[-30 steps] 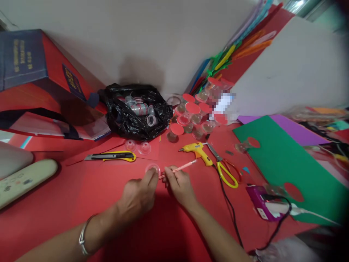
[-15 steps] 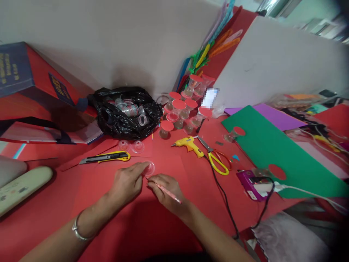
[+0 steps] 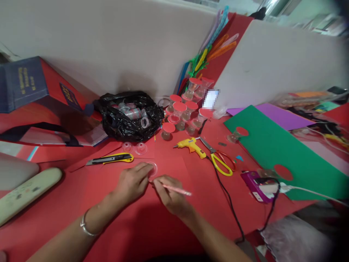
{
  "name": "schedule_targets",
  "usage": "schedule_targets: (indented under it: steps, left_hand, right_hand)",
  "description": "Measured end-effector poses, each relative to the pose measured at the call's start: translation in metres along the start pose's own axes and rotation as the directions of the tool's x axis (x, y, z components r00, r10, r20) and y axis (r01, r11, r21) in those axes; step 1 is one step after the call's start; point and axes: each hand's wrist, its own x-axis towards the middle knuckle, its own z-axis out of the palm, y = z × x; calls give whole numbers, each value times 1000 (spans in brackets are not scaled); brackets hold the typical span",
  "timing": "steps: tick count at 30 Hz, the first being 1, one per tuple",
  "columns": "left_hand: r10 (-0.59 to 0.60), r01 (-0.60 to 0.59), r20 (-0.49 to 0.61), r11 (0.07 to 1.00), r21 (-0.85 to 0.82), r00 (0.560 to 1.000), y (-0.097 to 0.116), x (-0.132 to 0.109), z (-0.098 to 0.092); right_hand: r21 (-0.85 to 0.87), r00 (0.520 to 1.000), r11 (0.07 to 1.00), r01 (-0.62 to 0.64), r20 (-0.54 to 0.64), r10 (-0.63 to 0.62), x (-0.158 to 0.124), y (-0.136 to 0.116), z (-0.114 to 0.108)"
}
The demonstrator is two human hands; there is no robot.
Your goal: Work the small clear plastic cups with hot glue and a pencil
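My left hand (image 3: 133,182) presses its fingertips on a small clear plastic lid (image 3: 153,168) lying flat on the red paper sheet (image 3: 114,218). My right hand (image 3: 169,195) is closed on a pink pencil (image 3: 174,188), its tip at the lid's near edge and its tail pointing right. A silver bangle circles my left wrist. Both hands sit close together at the middle of the table.
A yellow utility knife (image 3: 110,158) and two clear lids (image 3: 135,147) lie beyond my left hand. A black bag of cups (image 3: 128,116), red-lidded cups (image 3: 180,112), a yellow glue gun (image 3: 191,145), scissors (image 3: 218,160), green foam sheet (image 3: 280,153) and a purple power strip (image 3: 257,185) fill the right.
The pencil has swung from pointing up-right to pointing right, its tip tracing round the lid. My left hand stays on the lid. The camera view has shifted slightly.
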Motion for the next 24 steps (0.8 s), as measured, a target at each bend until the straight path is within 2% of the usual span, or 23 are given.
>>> schedule_targets:
  steps: [2, 3, 5, 9, 15, 19, 24]
  left_hand:
    - [19, -19, 32, 1000, 24, 999, 2, 1, 0]
    - [23, -24, 42, 999, 29, 999, 3, 2, 0]
    - [20, -21, 43, 999, 31, 999, 3, 3, 1]
    - [-11, 11, 3, 998, 62, 1000, 0, 4, 4]
    - [-37, 37, 37, 999, 3, 999, -2, 7, 10]
    - [-99, 99, -6, 995, 25, 995, 1, 0, -2]
    - [-289, 291, -35, 950, 117, 957, -2, -20, -21]
  right_hand:
    - [215, 975, 958, -188, -81, 209, -4, 3, -3]
    - [317, 950, 917, -243, -114, 291, -4, 5, -3]
    - [452, 915, 847, -281, -140, 379, -4, 9, -3]
    - [507, 912, 811, -290, -111, 395, 0, 10, -2]
    - [516, 912, 808, -283, -117, 394, -1, 9, -2]
    - [522, 913, 804, -285, -109, 394, -2, 11, -2]
    - [537, 906, 790, -297, -102, 410, -2, 10, -1]
